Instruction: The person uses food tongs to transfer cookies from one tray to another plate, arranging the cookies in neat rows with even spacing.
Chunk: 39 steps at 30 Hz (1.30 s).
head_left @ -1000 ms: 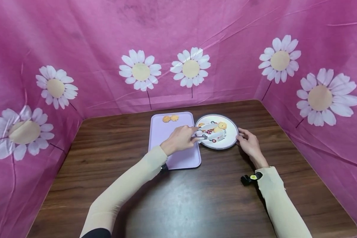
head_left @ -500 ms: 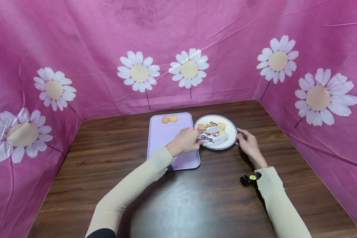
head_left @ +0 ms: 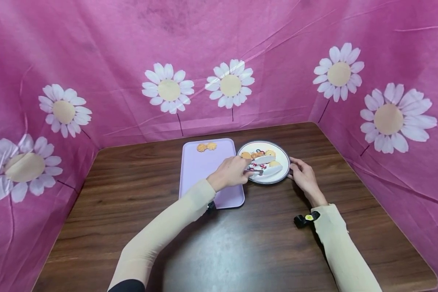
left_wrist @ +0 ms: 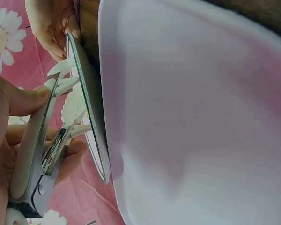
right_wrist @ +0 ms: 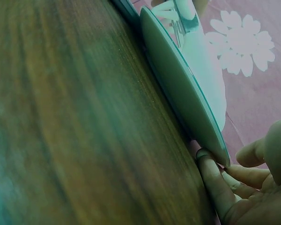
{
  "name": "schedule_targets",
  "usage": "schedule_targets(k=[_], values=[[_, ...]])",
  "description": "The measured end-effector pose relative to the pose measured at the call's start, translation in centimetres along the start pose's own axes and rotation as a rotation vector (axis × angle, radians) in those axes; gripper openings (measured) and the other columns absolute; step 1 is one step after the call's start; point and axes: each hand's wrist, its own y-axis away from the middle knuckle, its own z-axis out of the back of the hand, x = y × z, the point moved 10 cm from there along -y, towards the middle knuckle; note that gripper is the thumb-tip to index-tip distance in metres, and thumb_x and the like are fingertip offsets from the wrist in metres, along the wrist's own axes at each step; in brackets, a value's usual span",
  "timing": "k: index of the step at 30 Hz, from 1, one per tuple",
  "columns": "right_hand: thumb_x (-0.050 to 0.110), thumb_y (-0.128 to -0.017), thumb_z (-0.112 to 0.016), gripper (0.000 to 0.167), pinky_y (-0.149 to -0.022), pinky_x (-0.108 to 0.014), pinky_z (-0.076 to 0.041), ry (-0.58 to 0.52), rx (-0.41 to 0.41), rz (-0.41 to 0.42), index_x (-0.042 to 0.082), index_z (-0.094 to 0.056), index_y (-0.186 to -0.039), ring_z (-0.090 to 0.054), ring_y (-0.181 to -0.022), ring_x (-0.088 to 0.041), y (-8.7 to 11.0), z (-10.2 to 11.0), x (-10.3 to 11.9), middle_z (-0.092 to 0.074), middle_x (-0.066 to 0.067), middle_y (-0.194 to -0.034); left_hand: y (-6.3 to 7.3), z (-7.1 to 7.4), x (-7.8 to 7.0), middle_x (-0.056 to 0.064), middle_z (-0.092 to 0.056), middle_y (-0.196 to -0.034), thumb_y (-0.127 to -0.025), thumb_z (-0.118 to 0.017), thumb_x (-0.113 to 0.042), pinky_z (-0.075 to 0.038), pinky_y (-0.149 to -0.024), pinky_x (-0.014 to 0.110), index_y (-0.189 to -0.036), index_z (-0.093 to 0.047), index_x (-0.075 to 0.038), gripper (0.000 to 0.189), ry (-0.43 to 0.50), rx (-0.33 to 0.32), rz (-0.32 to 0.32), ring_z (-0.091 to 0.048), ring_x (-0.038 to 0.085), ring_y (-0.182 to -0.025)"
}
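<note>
My left hand [head_left: 229, 172] grips a pair of tongs [left_wrist: 32, 150] with metal handles and pale, broad tips. The spread tips reach over a round white plate [head_left: 270, 178] with a dark rim and printed pictures. Several cookies [head_left: 270, 153] lie on the plate, one beside the tong tips, partly hidden by them. At the plate's right edge, my right hand [head_left: 304, 178] holds the rim, its fingertips [right_wrist: 208, 161] under the edge in the right wrist view. Left of the plate lies a lilac tray [head_left: 197, 172], with two ridged cookies [head_left: 206, 147] near its far edge.
Tray and plate sit side by side on a brown wooden table [head_left: 219, 251], my left forearm passing over its front part. A pink cloth [head_left: 131, 48] with white daisies hangs around the back and sides. Each wrist wears a small black camera [head_left: 303, 221].
My left hand has moved right, carrying the tongs farther over the plate toward the cookies. My right hand stays at the rim. The two cookies on the tray have not moved.
</note>
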Motion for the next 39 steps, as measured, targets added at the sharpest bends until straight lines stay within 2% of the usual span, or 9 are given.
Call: schedule_targets(k=[6, 16, 23, 29, 39], values=[[0.015, -0.111, -0.039, 0.048, -0.079, -0.009, -0.054, -0.010, -0.009, 0.015, -0.002, -0.044, -0.155, -0.058, -0.086, 0.012, 0.0, 0.1, 0.1, -0.055, -0.032, -0.144, -0.4, -0.1, -0.1, -0.003, -0.053, -0.075, -0.099, -0.069, -0.031, -0.049, -0.061, 0.031, -0.101, -0.071, -0.009, 0.022, 0.000, 0.007, 0.002, -0.054, 0.014, -0.067], [0.015, -0.111, -0.038, 0.048, -0.079, -0.008, -0.054, -0.012, -0.009, 0.009, -0.002, -0.043, -0.156, -0.058, -0.086, 0.012, -0.1, 0.1, 0.0, -0.055, -0.031, -0.146, -0.4, -0.4, 0.2, -0.004, -0.048, -0.073, -0.099, -0.070, -0.031, -0.050, -0.062, 0.032, -0.109, -0.072, -0.007, 0.026, 0.025, 0.008, 0.005, -0.053, 0.015, -0.066], [0.015, -0.111, -0.038, 0.048, -0.079, -0.009, -0.054, 0.001, -0.007, 0.008, -0.003, -0.043, -0.155, -0.057, -0.086, 0.012, -0.1, 0.1, 0.1, -0.055, -0.032, -0.143, -0.1, -0.3, 0.3, -0.006, -0.041, -0.066, -0.099, -0.070, -0.033, -0.048, -0.060, 0.031, -0.113, -0.071, -0.007, 0.030, 0.036, -0.007, 0.010, -0.052, 0.013, -0.063], [0.016, -0.111, -0.038, 0.049, -0.079, -0.008, -0.054, 0.014, -0.007, 0.000, -0.001, -0.043, -0.156, -0.057, -0.085, 0.013, -0.1, 0.0, 0.2, -0.055, -0.030, -0.146, 0.5, 0.1, 0.5, -0.006, -0.043, -0.064, -0.099, -0.070, -0.035, -0.046, -0.058, 0.029, -0.114, -0.069, -0.007, 0.032, 0.048, -0.036, 0.010, -0.051, 0.012, -0.061], [0.019, -0.112, -0.038, 0.049, -0.078, -0.008, -0.054, 0.007, -0.008, -0.004, -0.001, -0.043, -0.156, -0.056, -0.086, 0.011, -0.1, -0.1, 0.1, -0.054, -0.030, -0.146, 2.0, 1.4, 2.5, -0.003, -0.052, -0.067, -0.099, -0.071, -0.040, -0.050, -0.060, 0.030, -0.142, -0.063, -0.007, 0.055, 0.066, -0.097, 0.068, -0.053, 0.012, -0.064]])
